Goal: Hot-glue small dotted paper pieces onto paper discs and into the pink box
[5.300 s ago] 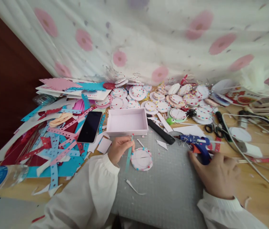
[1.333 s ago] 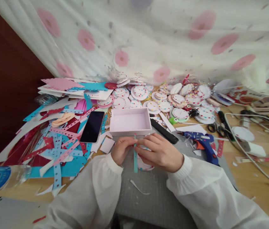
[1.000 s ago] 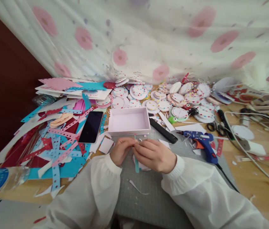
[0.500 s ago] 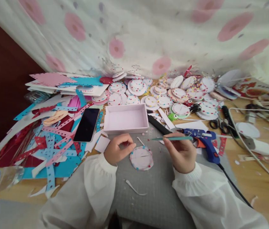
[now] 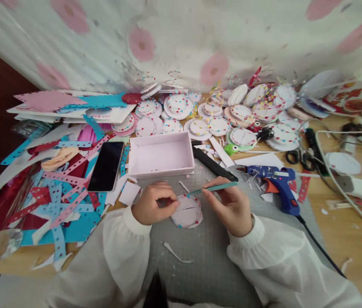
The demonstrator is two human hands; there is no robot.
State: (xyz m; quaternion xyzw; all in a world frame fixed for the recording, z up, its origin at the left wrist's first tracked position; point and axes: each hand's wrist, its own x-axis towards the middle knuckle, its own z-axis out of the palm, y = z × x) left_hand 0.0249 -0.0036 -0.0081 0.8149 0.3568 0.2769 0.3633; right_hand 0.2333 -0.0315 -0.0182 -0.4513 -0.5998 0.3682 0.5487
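Pinching a stick [image 5: 222, 186] at the rim of a disc [image 5: 187, 211]

Lying flat on the gray mat [image 5: 206, 261], the disc is white, with red and blue dots around its edge and a dark line across its face. The right hand [image 5: 232, 209], just right of the disc, has thumb and fingers closed on the teal stick, which slants down leftward so that its thin end reaches the disc's far edge; whether the two touch, I cannot tell. The left hand [image 5: 153, 203] is at the disc's left edge, its fingers curled and the thumb tip near the forefinger, with a gap behind them. Whether it grips the disc or merely rests against it is unclear.

Nearer the person than the disc, a curled scrap [image 5: 169, 248] lies on the mat. Beyond the disc stands an open white box [image 5: 161, 171], and farther back many dotted discs [image 5: 177, 102] are piled up before a flowered cloth [image 5: 174, 38]. Left of the disc are a phone [image 5: 106, 167] and a heap of colored strips [image 5: 57, 205]. To its right lies a blue glue gun [image 5: 278, 175], its nozzle pointing left, with scissors [image 5: 307, 162] past it on the wooden worktop [image 5: 354, 252].
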